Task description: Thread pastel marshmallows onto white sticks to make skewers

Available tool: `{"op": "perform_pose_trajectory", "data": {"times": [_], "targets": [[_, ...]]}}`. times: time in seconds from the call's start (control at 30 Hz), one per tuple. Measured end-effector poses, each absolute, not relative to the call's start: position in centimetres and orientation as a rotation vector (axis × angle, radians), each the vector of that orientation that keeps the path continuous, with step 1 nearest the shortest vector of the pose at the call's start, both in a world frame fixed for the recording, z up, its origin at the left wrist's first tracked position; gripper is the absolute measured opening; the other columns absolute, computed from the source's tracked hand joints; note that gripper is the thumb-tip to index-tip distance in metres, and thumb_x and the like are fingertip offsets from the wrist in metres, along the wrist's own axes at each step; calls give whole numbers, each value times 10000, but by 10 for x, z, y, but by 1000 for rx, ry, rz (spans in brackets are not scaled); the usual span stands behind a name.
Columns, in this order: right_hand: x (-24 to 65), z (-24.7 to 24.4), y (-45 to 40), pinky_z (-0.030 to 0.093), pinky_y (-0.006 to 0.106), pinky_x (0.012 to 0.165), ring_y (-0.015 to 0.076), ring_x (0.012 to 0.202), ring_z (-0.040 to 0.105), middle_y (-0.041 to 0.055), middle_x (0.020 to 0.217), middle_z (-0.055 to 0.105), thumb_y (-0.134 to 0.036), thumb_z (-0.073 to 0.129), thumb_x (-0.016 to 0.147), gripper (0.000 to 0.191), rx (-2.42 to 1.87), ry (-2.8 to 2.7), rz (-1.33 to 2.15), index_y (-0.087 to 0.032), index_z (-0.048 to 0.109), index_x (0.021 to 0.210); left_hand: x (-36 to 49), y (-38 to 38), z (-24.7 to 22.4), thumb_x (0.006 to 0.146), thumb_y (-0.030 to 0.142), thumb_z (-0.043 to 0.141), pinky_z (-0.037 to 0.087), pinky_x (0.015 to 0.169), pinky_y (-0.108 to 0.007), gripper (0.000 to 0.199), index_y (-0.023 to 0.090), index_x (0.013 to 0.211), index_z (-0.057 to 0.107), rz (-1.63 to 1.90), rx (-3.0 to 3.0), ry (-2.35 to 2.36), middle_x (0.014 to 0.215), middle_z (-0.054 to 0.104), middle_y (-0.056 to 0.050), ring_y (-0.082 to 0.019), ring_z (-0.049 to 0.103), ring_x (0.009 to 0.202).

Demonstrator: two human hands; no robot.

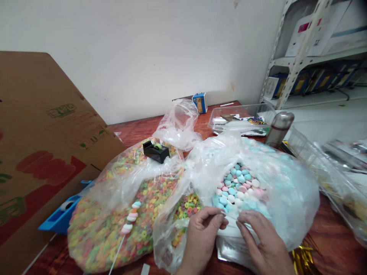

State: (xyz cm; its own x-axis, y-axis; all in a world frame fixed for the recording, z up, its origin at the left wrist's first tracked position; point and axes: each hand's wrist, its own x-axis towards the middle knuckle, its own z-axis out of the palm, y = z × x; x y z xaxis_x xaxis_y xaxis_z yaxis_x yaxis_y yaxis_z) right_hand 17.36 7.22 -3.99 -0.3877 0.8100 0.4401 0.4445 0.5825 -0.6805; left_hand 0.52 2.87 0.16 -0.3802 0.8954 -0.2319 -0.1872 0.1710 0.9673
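My left hand (204, 233) and my right hand (259, 240) are held close together, each with its fingertips pinched. Something thin and pale seems to run between them, too fine to make out. Just beyond them, a clear bag of pastel candies (239, 183) lies open, showing blue, pink and white pieces. To the left is a large clear bag of colourful ring-shaped pieces (149, 214). On it rests a thin white stick or string (117, 253) with a short row of threaded candies (132, 217) at its upper end.
A black tape dispenser (156, 151) sits on the left bag. A cardboard box (48, 152) and a blue tape dispenser (61, 215) stand left. Behind are a clear plastic tray (213, 121) and a metal flask (279, 130). Gold foil (305, 259) lies at lower right.
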Motion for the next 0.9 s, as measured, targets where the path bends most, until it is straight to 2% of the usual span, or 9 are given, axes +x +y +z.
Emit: {"op": "perform_pose_trajectory", "data": {"times": [0.1, 0.2, 0.27, 0.33, 0.43, 0.5, 0.67, 0.8, 0.9], "targets": [[170, -17, 85, 485, 313, 849, 196, 995, 638, 60, 1058, 672, -316, 450, 963, 184, -1230, -1747, 742, -254, 524, 1119, 1, 42, 1, 847, 281, 611, 522, 753, -308, 210, 168, 1001, 699, 1356, 868, 1617, 897, 742, -84, -202, 682, 800], [160, -3, 112, 484, 251, 622, 166, 703, 655, 20, 807, 673, -335, 319, 995, 229, -1315, -1829, 933, -232, 477, 1125, 1, 66, -2, 880, 173, 507, 494, 854, -339, 236, 201, 1024, 692, 1188, 1327, 1774, 1008, 713, -78, -208, 654, 922], [155, -8, 129, 440, 255, 599, 182, 693, 652, 33, 767, 667, -277, 304, 975, 181, -1424, -2025, 853, -225, 476, 994, 4, 82, -5, 873, 99, 453, 469, 891, -352, 298, 213, 1022, 684, 985, 1658, 1835, 1035, 688, -75, -213, 620, 977], [155, -22, 135, 379, 273, 531, 225, 657, 651, 64, 735, 661, -238, 321, 945, 155, -1520, -2090, 802, -208, 470, 974, 7, 92, -10, 851, 67, 447, 460, 889, -369, 295, 201, 984, 673, 756, 1843, 1911, 1024, 664, -84, -231, 593, 987], [165, -45, 127, 331, 274, 488, 235, 563, 635, 40, 624, 620, -197, 284, 939, 164, -1613, -2159, 776, -207, 448, 931, 8, 96, -19, 828, 57, 468, 449, 886, -374, 241, 187, 911, 653, 531, 1914, 1989, 996, 643, -88, -244, 573, 983], [171, -53, 120, 361, 270, 520, 218, 600, 647, 31, 664, 628, -199, 290, 950, 152, -1603, -2207, 767, -221, 435, 909, 6, 94, -24, 820, 46, 470, 445, 875, -357, 242, 191, 906, 644, 485, 1902, 1985, 1001, 640, -82, -236, 575, 979], [157, -49, 132, 391, 277, 647, 220, 861, 636, 55, 961, 619, -204, 392, 936, 104, -1518, -2301, 634, -234, 490, 957, -2, 91, -28, 830, 92, 515, 445, 829, -325, 176, 198, 900, 637, 550, 1778, 2011, 989, 643, -71, -223, 599, 937], [133, -45, 147, 338, 257, 572, 210, 803, 619, 49, 950, 582, -178, 520, 866, 69, -1505, -2365, 527, -228, 540, 910, -5, 89, -27, 814, 99, 538, 448, 816, -324, 175, 208, 907, 637, 582, 1752, 1981, 971, 646, -58, -222, 607, 925], [124, -47, 149, 277, 250, 521, 197, 738, 614, 65, 966, 574, -132, 542, 834, 119, -1542, -2380, 474, -204, 562, 926, -2, 91, -26, 801, 81, 535, 449, 853, -334, 218, 215, 939, 637, 644, 1770, 1951, 1007, 650, -58, -225, 596, 965]]}}
